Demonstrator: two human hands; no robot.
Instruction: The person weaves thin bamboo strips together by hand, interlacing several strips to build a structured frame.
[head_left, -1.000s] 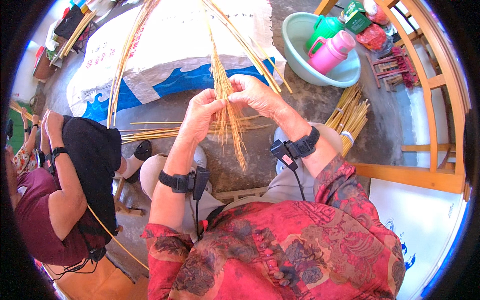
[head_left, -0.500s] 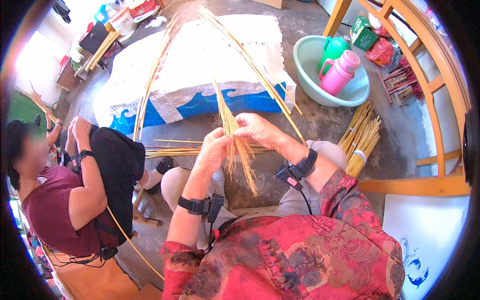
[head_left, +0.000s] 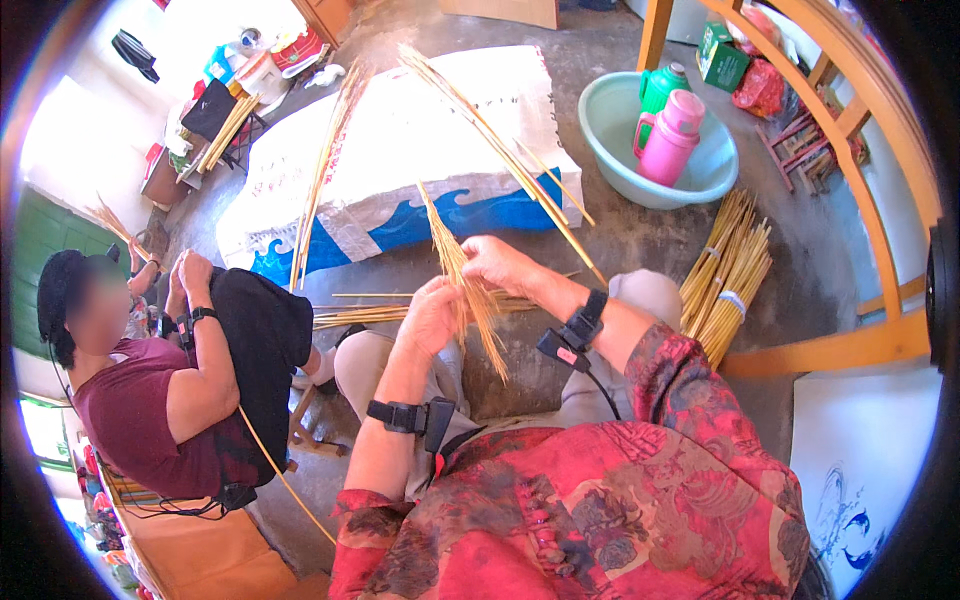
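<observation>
In front of my lap hangs a slanting bunch of dry, straw-coloured broom straw (head_left: 446, 246), bound narrow at the top and frayed loose at its lower end. My left hand (head_left: 432, 316) is closed round its left side at mid-length. From the right, the bent fingers of my right hand (head_left: 500, 264) pinch the same bunch slightly higher up. The exact fingertip contact is partly hidden by the straws. Beyond the bunch, a low table (head_left: 420, 120) under a white cloth with blue waves carries long stalks (head_left: 490, 130) and a second set of stalks (head_left: 318, 185).
More stalks (head_left: 365, 316) lie on the floor behind my hands. Tied stalk bundles (head_left: 730, 290) rest at the right, below a pale green basin (head_left: 610, 165) with a pink flask (head_left: 670, 140) and a green one. A wooden frame (head_left: 860, 350) stands right; a co-worker (head_left: 160, 385) sits left.
The view has shifted a little, so the surroundings sit slightly differently. Both hands stay on the straw bunch; the right fingers have shifted slightly along it.
</observation>
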